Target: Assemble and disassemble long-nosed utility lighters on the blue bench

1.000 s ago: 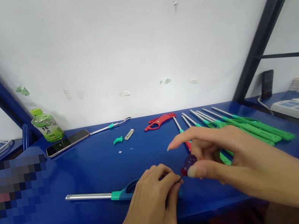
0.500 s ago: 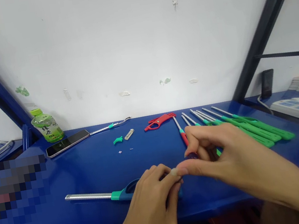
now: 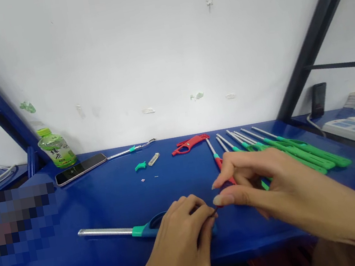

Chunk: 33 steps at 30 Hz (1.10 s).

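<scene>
My left hand [image 3: 184,232] is closed over the handle of a blue gas lighter [image 3: 146,230], which lies across the table with its silver barrel pointing left. Between thumb and fingers, my right hand [image 3: 251,184] pinches a small dark-handled screwdriver [image 3: 226,186]. Its thin shaft slants down to the left and ends at my left fingertips, where the tip is hidden. Behind my right hand lie a red lighter [image 3: 217,158] and several green lighters [image 3: 308,155], partly covered by the hand.
Farther back on the blue table [image 3: 107,200] are an open red lighter casing [image 3: 189,144], a clear fuel tank [image 3: 153,159], a green trigger [image 3: 140,166], tiny parts and a metal barrel [image 3: 122,153]. A phone [image 3: 81,169] and a green bottle [image 3: 57,149] stand left.
My right thumb and fingers have drawn back slightly from my left fingertips, so the screwdriver's shaft now shows between the hands. My left hand and the blue lighter stay put.
</scene>
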Motion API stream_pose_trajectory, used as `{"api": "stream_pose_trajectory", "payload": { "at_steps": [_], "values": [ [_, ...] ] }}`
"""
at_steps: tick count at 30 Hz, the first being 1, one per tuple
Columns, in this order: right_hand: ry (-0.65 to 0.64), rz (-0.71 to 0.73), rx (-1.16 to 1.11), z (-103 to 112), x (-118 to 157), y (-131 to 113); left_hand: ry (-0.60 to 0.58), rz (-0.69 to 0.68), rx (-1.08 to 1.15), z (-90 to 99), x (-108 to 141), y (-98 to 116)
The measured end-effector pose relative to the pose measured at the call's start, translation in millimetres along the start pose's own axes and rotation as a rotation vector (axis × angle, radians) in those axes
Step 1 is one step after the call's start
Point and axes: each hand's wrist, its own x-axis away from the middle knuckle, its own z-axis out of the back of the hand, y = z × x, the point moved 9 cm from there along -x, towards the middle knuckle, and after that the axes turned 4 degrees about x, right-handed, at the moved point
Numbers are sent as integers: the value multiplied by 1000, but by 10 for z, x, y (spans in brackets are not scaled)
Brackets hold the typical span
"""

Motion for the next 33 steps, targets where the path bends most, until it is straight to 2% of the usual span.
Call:
{"api": "stream_pose_trajectory", "payload": {
  "at_steps": [5,10,14,19,21,23,26,28,31,33],
  "values": [
    [51,32,38,-22,-44,-33,58,-44,-81,30,17,33],
    [81,18,45,7,-64,-3,55,-74,-163,123,47,123],
    [113,-18,61,48,-70,44,-27,-58,-311,176,104,96],
    [135,-47,15,104,-59,20,-175,-25,-465,117,121,-66],
    [243,-48,-35,244,-12,10,-227,-11,-487,74,102,-112],
    [430,-32,-71,461,88,15,-253,-15,-522,34,85,-130],
    [677,-3,-72,737,284,59,-222,-100,-568,-32,86,-70],
    [760,0,-66,830,375,106,-173,-207,-574,-106,122,29],
    [816,-1,-61,885,439,145,-100,-362,-574,-269,227,220],
    [838,1,-53,897,451,138,-52,-414,-574,-378,294,349]
  ]
}}
